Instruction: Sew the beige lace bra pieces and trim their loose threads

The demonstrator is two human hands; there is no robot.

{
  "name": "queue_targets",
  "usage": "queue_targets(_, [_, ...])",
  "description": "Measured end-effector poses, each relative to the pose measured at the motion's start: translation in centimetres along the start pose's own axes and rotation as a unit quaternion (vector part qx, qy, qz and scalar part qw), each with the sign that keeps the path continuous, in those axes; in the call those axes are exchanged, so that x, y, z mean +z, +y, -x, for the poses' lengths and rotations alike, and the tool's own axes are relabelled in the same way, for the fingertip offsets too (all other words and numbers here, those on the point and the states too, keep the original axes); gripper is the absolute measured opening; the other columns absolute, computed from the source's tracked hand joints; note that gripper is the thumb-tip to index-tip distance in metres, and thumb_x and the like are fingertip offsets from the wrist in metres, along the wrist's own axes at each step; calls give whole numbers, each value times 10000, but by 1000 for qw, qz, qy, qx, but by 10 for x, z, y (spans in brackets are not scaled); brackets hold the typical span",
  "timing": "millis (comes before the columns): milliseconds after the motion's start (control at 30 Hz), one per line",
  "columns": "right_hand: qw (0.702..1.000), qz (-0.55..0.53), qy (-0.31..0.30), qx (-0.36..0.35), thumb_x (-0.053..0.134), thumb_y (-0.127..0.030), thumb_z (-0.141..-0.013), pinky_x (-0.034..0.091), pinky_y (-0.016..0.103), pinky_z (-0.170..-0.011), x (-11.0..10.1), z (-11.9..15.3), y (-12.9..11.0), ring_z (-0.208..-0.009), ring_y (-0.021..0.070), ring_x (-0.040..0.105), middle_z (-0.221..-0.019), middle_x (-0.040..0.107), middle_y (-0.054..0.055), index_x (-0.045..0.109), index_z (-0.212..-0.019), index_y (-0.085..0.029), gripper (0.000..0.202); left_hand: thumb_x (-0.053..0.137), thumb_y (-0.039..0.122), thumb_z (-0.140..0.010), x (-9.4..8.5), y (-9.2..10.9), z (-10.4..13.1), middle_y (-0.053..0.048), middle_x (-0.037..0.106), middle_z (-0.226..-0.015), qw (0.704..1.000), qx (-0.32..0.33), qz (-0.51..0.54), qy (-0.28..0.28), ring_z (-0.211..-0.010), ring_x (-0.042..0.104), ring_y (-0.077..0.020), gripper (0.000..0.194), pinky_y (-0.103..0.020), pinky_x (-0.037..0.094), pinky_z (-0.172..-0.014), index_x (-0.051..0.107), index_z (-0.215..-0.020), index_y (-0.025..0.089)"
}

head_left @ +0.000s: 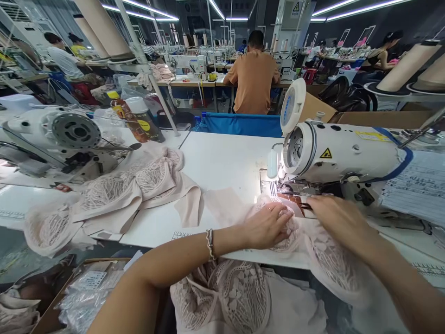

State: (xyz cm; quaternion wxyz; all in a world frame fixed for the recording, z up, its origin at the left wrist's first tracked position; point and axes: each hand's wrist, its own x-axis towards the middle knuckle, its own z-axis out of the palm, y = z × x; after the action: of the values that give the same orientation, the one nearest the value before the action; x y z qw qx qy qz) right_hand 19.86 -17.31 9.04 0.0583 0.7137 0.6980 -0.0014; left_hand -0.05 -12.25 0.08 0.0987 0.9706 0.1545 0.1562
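My left hand point(267, 225) lies with its fingers spread over a pale pink lace bra cup point(290, 236), just in front of the lit needle area of a white sewing machine point(347, 150). To the right, my right hand point(335, 215) is blurred by motion; its fingertips are near a dark, thin tool beside the needle area, and whether they grip it is unclear. A second lace cup point(332, 262) of the piece hangs over the table edge below my right hand. More lace bra pieces point(243, 292) rest below the table edge.
Lace bra pieces point(107, 199) are piled on the white table point(222, 157) at left, beside another sewing machine point(52, 137). Bottles point(134, 118) stand behind them. A box of plastic bags point(90, 287) is at lower left. A person in a brown shirt point(255, 81) sits ahead.
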Motion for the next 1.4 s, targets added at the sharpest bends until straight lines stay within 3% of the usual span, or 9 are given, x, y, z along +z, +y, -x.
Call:
queue_targets(167, [985,-145,46,82,537,-386,-940,319,264,-511,61,-33,-18,-604,198,592,-662,662,29,557,-703,-227,286,479,252,-1019,-6,-24,-2,-133,624,-1110,999,38,-17,-18,-979,565,-230,209,-362,483,-899,603,-1120,117])
queue_targets(300, [956,-271,95,69,512,-450,-907,401,258,-517,81,-43,-17,-579,180,571,-617,628,11,567,-687,-223,321,461,141,-1008,-6,-32,-7,-99,648,-958,989,112,-92,-9,-892,578,-213,200,-340,462,-774,648,-936,134])
queue_targets(567, [902,-397,167,8,463,-396,-891,541,329,-759,85,-43,-21,-884,224,682,-986,726,74,718,-1111,-226,377,406,136,-1016,-4,-23,-14,-91,591,-864,980,132,-149,26,-778,537,-204,217,-333,407,-654,605,-931,117])
queue_targets(700, [920,-324,188,112,540,-503,-844,404,308,-516,89,-40,-19,-530,194,551,-601,627,18,611,-719,-240,300,416,137,-1000,-2,-24,-12,-93,575,-899,990,58,-129,-1,-803,529,-216,163,-340,429,-685,567,-937,135])
queue_targets(833, [943,-299,116,90,561,-535,-810,375,312,-492,86,-40,-17,-503,196,532,-540,609,23,481,-519,-247,418,395,143,-1005,-2,-23,-9,-92,561,-869,988,76,-131,12,-799,519,-221,176,-341,410,-667,557,-936,136])
queue_targets(933, [908,-404,110,15,521,-412,-850,532,337,-729,84,-42,-19,-837,241,705,-912,776,61,729,-801,-249,268,401,158,-1003,-2,-22,-8,-84,551,-857,988,81,-131,21,-770,499,-214,171,-343,399,-671,558,-939,132])
queue_targets(1033, [886,-444,131,13,480,-370,-884,537,347,-844,84,-41,-21,-988,236,707,-1105,766,77,715,-1165,-238,390,407,153,-997,-1,-22,-8,-82,550,-883,989,60,-130,27,-778,490,-218,158,-354,401,-689,554,-942,138])
queue_targets(1267, [945,-266,139,133,552,-555,-816,350,299,-508,85,-38,-20,-527,196,523,-557,596,7,545,-650,-252,345,401,128,-995,-1,-22,-6,-86,539,-853,986,76,-141,49,-771,490,-220,173,-350,371,-636,559,-926,126])
queue_targets(1400, [903,-392,145,99,573,-507,-827,417,279,-544,76,-39,-25,-542,170,531,-585,596,-12,557,-654,-241,318,394,109,-996,-1,-22,-6,-85,542,-839,978,122,-150,73,-767,505,-210,192,-344,358,-623,573,-926,112])
